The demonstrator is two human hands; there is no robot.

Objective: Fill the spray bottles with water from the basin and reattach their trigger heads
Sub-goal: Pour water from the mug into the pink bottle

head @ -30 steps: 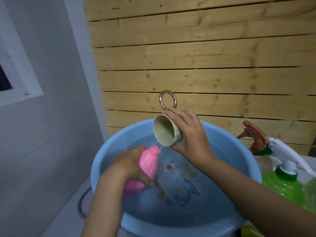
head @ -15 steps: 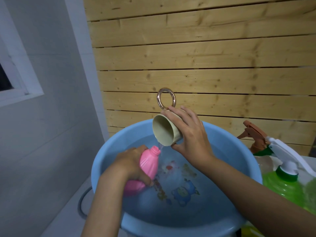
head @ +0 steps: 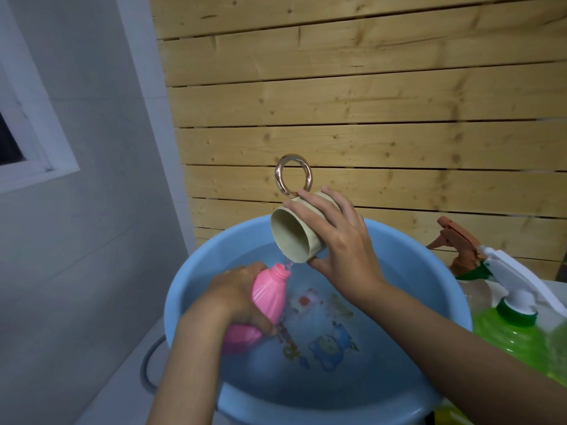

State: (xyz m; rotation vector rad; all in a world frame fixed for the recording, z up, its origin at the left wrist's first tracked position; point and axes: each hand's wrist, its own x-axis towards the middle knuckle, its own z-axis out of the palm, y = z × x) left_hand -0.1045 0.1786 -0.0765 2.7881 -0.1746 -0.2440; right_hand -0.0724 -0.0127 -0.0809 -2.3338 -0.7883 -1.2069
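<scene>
A blue basin [head: 435, 271] holds water, with cartoon pictures on its bottom. My left hand [head: 236, 297] grips a pink spray bottle [head: 268, 297] without its trigger head, tilted over the water with its open neck up. My right hand [head: 340, 246] holds a beige cup [head: 294, 237] with a copper ring handle, tipped on its side just above the bottle. A thin stream of water runs from the cup's lip onto the bottle's neck.
To the right of the basin stand a green bottle [head: 515, 335] with a white trigger head [head: 521, 277] and another bottle with a brown trigger head [head: 460, 240]. A wooden slat wall rises behind. A grey wall and a window frame are on the left.
The cup has tipped a little further and risen slightly. The pink bottle and my left hand have stayed in place.
</scene>
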